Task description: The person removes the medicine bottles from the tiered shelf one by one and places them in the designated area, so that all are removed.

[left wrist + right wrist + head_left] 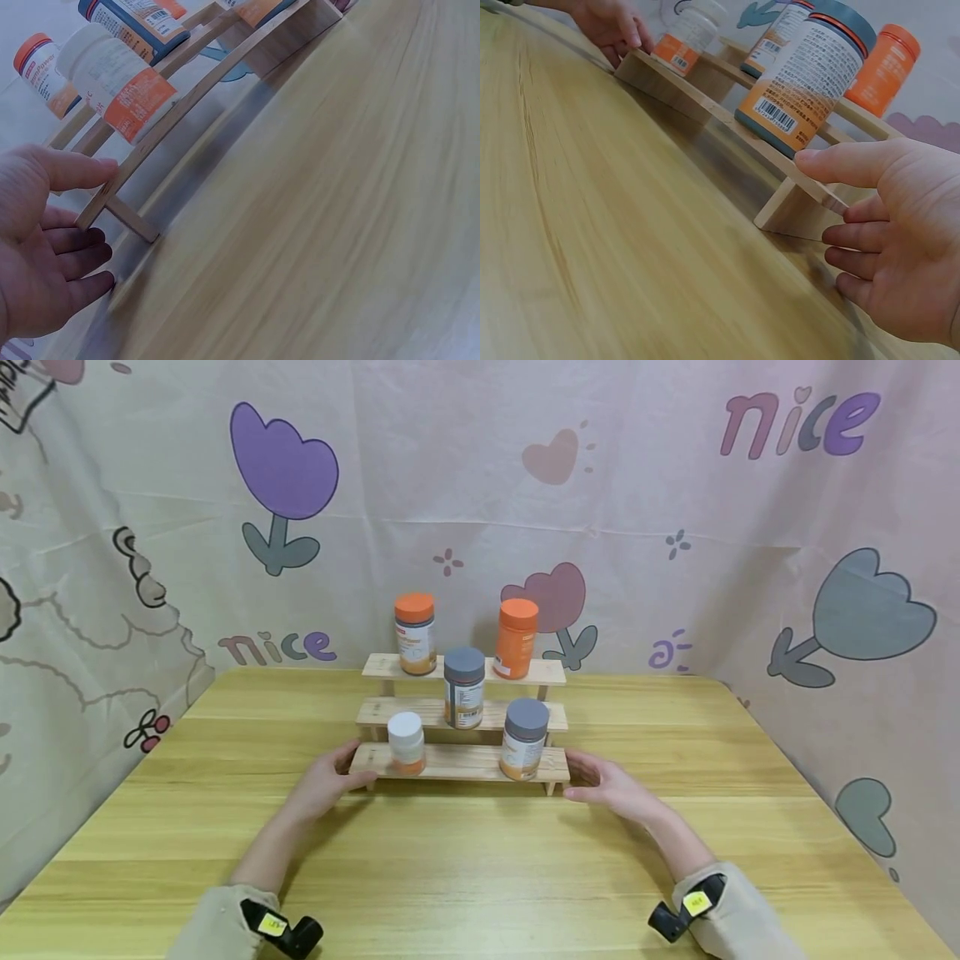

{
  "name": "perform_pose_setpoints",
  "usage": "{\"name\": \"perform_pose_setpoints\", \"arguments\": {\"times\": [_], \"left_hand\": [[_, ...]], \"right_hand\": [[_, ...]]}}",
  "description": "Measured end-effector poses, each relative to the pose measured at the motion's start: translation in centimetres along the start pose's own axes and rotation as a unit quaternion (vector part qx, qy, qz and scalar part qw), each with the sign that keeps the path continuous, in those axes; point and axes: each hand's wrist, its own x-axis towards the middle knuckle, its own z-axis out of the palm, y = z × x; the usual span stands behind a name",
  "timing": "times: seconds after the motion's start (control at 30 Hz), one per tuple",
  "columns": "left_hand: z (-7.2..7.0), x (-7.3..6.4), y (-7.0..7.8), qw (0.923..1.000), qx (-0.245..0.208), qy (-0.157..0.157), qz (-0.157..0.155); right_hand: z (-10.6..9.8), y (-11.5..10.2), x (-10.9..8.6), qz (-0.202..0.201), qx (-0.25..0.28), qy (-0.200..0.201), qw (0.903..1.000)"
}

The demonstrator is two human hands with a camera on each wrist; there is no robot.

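Note:
A three-tier wooden display stand (461, 762) stands on the table in the head view. On its bottom step are a small white bottle (406, 742) at the left and a grey-lidded jar (524, 739) at the right. Another grey-lidded jar (464, 687) is on the middle step. The top step bears an orange-lidded jar (416, 633) and an all-orange bottle (516, 639). My left hand (336, 777) grips the bottom step's left end, thumb over its front edge. At the right end, my right hand (611, 787) holds the corner between thumb and fingers.
The wooden tabletop (465, 868) stretches in front of the stand and to both sides. Behind it hangs a pale cloth (442, 468) printed with flowers and words. Each sleeve carries a black strapped camera, one of them the left wrist camera (303, 937).

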Motion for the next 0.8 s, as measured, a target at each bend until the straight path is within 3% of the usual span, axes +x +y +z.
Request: {"name": "perform_pose_setpoints", "arguments": {"times": [0.37,0.57,0.8], "left_hand": [[-1.3,-0.3,-0.5,0.9998,0.015,0.012,-0.002],[-1.4,0.1,-0.4,0.9987,0.050,0.012,-0.001],[-2.1,0.4,-0.8,0.9988,0.018,-0.031,0.034]], "right_hand": [[1.0,-0.4,1.2,0.009,-0.011,-0.006,0.9999],[0.8,-0.5,1.2,0.016,-0.005,-0.007,0.9998],[-1.3,-1.8,0.5,-0.010,-0.069,0.002,0.9976]]}}
